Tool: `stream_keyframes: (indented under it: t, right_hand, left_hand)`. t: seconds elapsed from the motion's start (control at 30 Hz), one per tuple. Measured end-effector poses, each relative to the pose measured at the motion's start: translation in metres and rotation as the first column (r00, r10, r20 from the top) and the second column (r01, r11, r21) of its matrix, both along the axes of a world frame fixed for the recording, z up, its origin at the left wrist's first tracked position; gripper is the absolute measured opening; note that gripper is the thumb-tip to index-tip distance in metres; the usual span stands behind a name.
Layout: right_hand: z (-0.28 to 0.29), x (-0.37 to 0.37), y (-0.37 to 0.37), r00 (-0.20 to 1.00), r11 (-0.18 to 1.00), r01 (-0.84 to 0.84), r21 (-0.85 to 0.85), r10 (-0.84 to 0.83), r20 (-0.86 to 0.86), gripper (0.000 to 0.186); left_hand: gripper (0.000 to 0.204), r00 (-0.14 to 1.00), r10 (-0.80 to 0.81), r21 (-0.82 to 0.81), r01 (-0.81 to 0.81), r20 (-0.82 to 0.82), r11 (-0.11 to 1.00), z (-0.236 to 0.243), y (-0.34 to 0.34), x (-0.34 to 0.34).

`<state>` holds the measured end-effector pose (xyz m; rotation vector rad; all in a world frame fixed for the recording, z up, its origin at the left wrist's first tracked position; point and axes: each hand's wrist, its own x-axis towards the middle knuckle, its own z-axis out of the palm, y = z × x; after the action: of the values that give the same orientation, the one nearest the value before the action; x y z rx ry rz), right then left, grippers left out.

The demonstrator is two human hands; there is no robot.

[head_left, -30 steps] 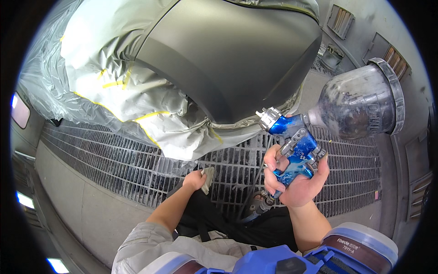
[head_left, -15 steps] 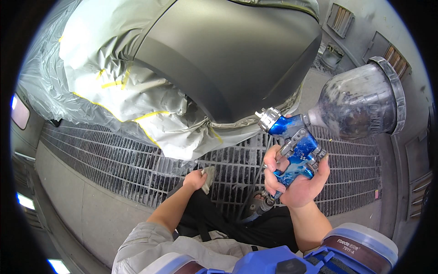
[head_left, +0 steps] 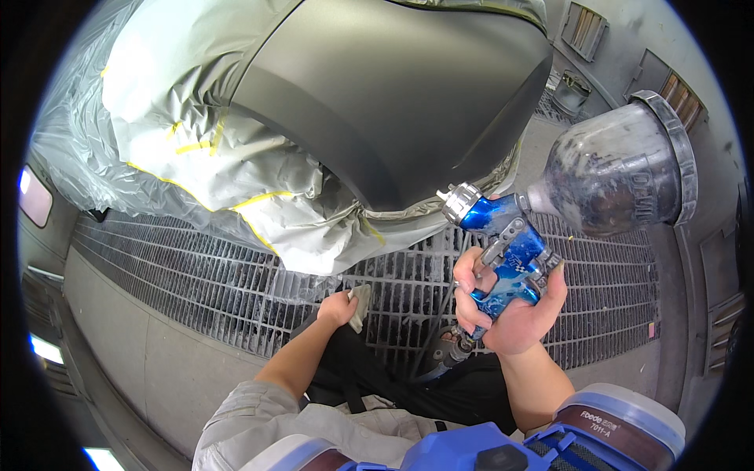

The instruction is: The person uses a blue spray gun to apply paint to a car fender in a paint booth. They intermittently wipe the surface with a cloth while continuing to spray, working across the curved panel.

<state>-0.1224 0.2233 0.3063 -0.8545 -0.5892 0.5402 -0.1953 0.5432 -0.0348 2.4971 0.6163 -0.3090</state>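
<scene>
My right hand (head_left: 514, 314) is wrapped round the grip of a blue spray gun (head_left: 506, 255), its silver nozzle pointing up and left toward the car. A large, paint-smeared clear cup (head_left: 613, 173) is fixed to the gun's top and leans to the right. An air hose (head_left: 448, 365) joins the bottom of the grip. Low and to the left, my left hand (head_left: 336, 308) is closed on a pale folded cloth (head_left: 359, 307). Ahead of both hands is a dark grey, matt car body panel (head_left: 393, 102), apart from the nozzle tip.
Pale masking sheet (head_left: 236, 165) with yellow tape surrounds the panel, and clear plastic film (head_left: 71, 141) drapes the far left. Beneath lies a metal floor grating (head_left: 212, 275). A round can (head_left: 571, 94) stands by the right wall. A blue respirator (head_left: 471, 451) fills the bottom edge.
The spray gun and its cup have shifted very slightly, with the nozzle a touch further left. My left hand and the cloth are practically where they were.
</scene>
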Motion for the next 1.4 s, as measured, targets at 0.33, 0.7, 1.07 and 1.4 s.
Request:
stream_keyframes:
  t: [0.33, 0.7, 1.07, 1.4]
  right_hand:
    - [-0.0016, 0.0005, 0.0012, 1.0, 1.0, 0.012, 0.006, -0.012, -0.028, 0.109]
    - [-0.003, 0.001, 0.0028, 1.0, 1.0, -0.02, 0.014, 0.02, 0.014, 0.108]
    - [-0.0049, 0.0029, 0.0065, 1.0, 1.0, -0.021, -0.004, 0.021, 0.011, 0.107]
    - [-0.0067, -0.0017, 0.0031, 1.0, 0.999, -0.016, 0.034, 0.015, 0.006, 0.108]
  left_hand:
    - [0.045, 0.999, 0.01, -0.034, -0.009, 0.03, 0.999, -0.0052, 0.0024, -0.0007]
    - [0.046, 1.0, 0.016, -0.036, -0.016, 0.026, 0.999, -0.0022, 0.0033, -0.0008]
    - [0.047, 0.999, 0.03, -0.05, -0.029, 0.012, 0.998, 0.0026, 0.0038, -0.0012]
    - [0.052, 1.0, 0.0, -0.04, -0.001, -0.011, 0.999, -0.0002, 0.0026, 0.0007]
